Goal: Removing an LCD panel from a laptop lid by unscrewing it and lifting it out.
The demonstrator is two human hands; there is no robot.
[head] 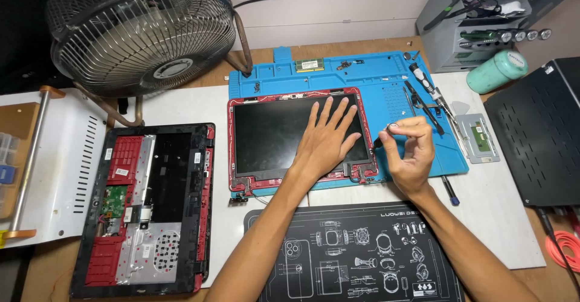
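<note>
An opened laptop base (145, 208) is laid at the worktop's left. The left hand (326, 142) is pressed flat, fingers spread, on the screen panel (272, 133). Just right of it, a small screwdriver (382, 137), tip angled down-left toward the panel's right edge, is pinched by the right hand (408, 154).

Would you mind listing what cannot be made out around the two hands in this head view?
- Head view: the tip of the small screwdriver in the right hand is too small to see, and the fingers hide its handle.
- The screen panel under the left hand is partly covered by the palm.
- The black mat is cut off by the bottom edge.
</note>
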